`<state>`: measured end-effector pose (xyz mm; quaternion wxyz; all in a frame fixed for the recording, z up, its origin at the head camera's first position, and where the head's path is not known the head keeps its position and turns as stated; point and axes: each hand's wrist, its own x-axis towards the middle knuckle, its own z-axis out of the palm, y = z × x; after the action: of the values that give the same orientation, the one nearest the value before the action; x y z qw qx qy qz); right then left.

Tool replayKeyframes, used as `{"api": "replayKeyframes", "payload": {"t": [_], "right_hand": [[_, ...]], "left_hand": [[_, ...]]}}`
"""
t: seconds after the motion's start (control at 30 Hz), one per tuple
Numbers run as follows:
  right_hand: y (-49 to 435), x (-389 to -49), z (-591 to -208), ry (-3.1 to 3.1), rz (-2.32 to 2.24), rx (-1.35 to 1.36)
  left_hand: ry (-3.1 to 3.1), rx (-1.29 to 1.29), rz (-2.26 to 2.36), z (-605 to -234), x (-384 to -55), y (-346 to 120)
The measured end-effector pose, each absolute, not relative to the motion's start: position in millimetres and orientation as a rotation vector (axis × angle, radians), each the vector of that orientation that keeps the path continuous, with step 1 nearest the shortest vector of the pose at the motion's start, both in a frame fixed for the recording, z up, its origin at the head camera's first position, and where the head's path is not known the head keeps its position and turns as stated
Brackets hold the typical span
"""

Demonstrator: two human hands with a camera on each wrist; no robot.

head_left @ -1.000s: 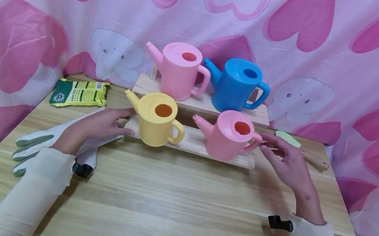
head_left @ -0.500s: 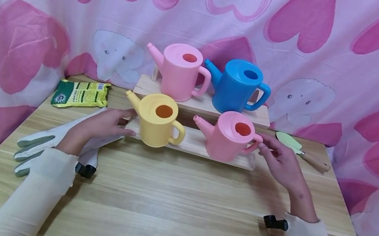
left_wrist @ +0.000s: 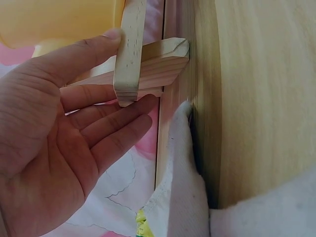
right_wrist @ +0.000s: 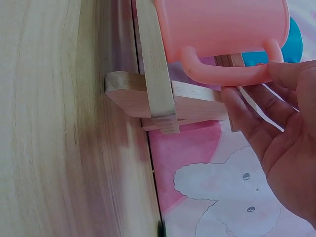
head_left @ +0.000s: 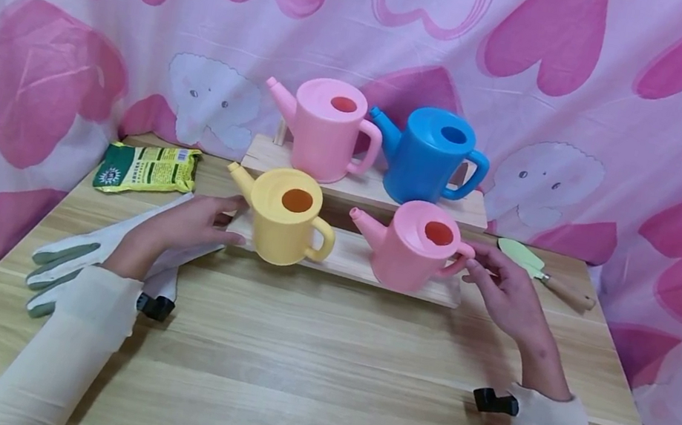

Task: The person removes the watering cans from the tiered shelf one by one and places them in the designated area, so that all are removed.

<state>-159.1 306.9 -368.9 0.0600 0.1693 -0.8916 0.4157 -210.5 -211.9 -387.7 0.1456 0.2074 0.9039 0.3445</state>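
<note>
A two-tier wooden shelf (head_left: pixel 344 252) bears several toy watering cans. A yellow watering can (head_left: pixel 279 228) and a pink watering can (head_left: pixel 408 257) stand on the lower tier. Behind them, a second pink watering can (head_left: pixel 326 139) and a blue watering can (head_left: pixel 420 162) stand on the upper tier. My left hand (head_left: pixel 183 224) grips the lower plank's left end; in the left wrist view its thumb lies against the plank, with fingers (left_wrist: pixel 118 133) extended below. My right hand (head_left: pixel 510 293) pinches the front pink can's handle (right_wrist: pixel 227 75) between thumb and finger; the exact finger contact is partly hidden.
White and grey work gloves (head_left: pixel 68 265) lie beneath my left forearm. A yellow-green packet (head_left: pixel 148 169) lies at the back left of the wooden table (head_left: pixel 311 388). At right is a hand trowel (head_left: pixel 547 277) with a green blade. A pink heart-patterned curtain (head_left: pixel 370 37) hangs behind.
My right hand has moved left, from beside the front pink watering can's handle onto it. The left hand has stayed at the shelf's end. The view has shifted very slightly.
</note>
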Motion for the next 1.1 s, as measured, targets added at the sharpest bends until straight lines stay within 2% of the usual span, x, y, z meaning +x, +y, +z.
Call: {"api": "replayKeyframes", "payload": {"t": [0.6, 1.1], "right_hand": [[308.0, -148.4, -369.2, -2.664, 1.271, 0.535], [322.0, -119.2, -365.1, -2.594, 1.266, 0.520]], "left_hand": [[2.604, 0.581, 0.995, -387.0, -209.8, -211.5], [2.600, 0.547, 0.973, -387.4, -209.2, -210.1]]}}
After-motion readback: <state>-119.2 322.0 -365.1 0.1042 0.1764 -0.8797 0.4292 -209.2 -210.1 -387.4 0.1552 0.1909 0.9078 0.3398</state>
